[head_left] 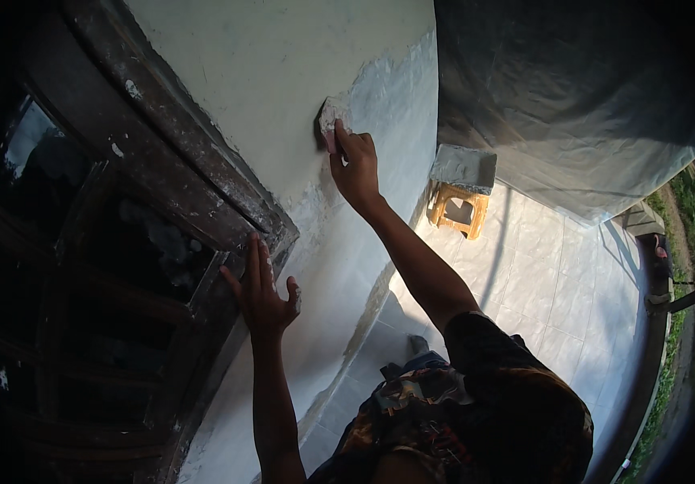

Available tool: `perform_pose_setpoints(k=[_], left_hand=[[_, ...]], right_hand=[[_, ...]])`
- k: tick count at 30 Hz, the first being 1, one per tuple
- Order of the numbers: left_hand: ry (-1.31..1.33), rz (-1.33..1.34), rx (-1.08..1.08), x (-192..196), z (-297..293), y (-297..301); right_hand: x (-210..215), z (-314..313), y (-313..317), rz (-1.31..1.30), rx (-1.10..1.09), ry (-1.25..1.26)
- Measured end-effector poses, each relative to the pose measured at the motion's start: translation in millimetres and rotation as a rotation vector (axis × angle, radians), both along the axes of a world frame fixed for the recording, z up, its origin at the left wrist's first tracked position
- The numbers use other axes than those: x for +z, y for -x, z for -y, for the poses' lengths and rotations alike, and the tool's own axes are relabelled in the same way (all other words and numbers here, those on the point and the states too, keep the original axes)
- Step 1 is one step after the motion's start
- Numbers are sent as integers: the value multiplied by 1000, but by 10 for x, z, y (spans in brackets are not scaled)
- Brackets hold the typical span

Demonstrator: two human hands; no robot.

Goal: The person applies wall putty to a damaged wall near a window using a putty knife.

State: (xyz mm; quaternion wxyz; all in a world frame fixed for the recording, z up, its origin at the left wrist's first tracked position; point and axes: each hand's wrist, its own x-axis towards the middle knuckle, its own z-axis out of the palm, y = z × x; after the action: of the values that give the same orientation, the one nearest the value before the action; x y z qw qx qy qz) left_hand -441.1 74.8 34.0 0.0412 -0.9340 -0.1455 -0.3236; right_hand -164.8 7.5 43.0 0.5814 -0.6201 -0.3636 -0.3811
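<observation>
My right hand (355, 165) grips a putty knife (334, 114) with a pale, smeared blade, held against the wall (283, 89). Around the blade the wall is greyish-beige, and a whiter, wet-looking coat (400, 97) covers the part to its right. Most of the knife's handle is hidden in my fingers. Lower left, my left hand (265, 298) lies with its fingers stretched out on the corner of a dark wooden window frame (178, 173). White smears mark its fingers and thumb.
A yellow plastic stool (458, 211) stands on the pale tiled floor (525, 266), with a grey, smeared tray (464, 167) on top. Behind hangs a dark plastic sheet (557, 105). Dark glass panes (154, 242) fill the frame at left. Grass (690, 202) shows beyond the floor's right edge.
</observation>
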Motion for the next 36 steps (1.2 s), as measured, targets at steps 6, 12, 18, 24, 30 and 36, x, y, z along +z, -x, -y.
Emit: perform_pose_setpoints(k=[6, 12, 18, 24, 30, 36], left_hand=[[-17, -17, 16, 30, 22, -11], [-53, 12, 23, 31, -5, 35], [15, 23, -12, 14, 28, -39], [14, 32, 4, 4, 4, 9], [30, 23, -4, 41, 23, 8], [23, 32, -6, -1, 1, -15]], right_hand=[[-582, 224, 916, -202, 173, 246], [-163, 453, 1011, -290, 261, 28], [165, 186, 143, -106, -24, 17], [-486, 190, 1082, -108, 187, 184], [63, 339, 791, -163, 174, -51], [25, 38, 419, -98, 113, 110]])
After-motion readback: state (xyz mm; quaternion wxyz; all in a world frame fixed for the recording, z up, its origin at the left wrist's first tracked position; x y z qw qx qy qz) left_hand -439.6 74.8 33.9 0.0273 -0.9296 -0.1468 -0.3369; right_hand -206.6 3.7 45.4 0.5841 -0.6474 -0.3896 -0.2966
